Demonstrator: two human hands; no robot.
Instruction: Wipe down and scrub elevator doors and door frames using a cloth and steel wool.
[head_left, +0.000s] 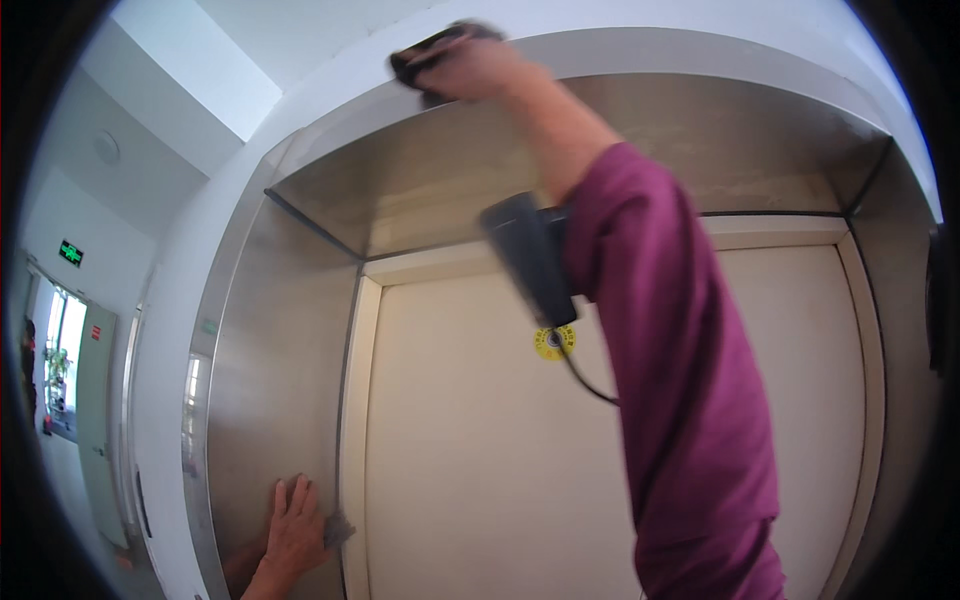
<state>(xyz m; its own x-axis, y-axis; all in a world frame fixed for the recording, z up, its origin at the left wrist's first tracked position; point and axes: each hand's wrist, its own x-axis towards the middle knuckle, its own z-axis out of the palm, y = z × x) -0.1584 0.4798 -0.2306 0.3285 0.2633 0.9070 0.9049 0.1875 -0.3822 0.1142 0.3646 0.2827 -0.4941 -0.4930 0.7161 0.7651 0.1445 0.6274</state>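
Observation:
My right hand (472, 71), blurred, is raised to the top left of the metal door surround, gripping a dark cloth (427, 56) against its outer edge. A purple sleeve covers that arm, and a black device (532, 259) with a cable sits by the forearm. Low on the left, my left hand (296, 525) rests on the brushed-metal side panel (277, 375), fingers spread upward. A small greyish tuft (340, 529), perhaps cloth, shows beside its thumb side; whether the hand holds it is unclear.
A cream door (480, 450) with a round yellow sticker (555, 342) fills the recess. White wall (169, 360) borders the metal surround. At the far left are a green exit sign (71, 253), an open pale green door (97, 420) and a bright window with a plant.

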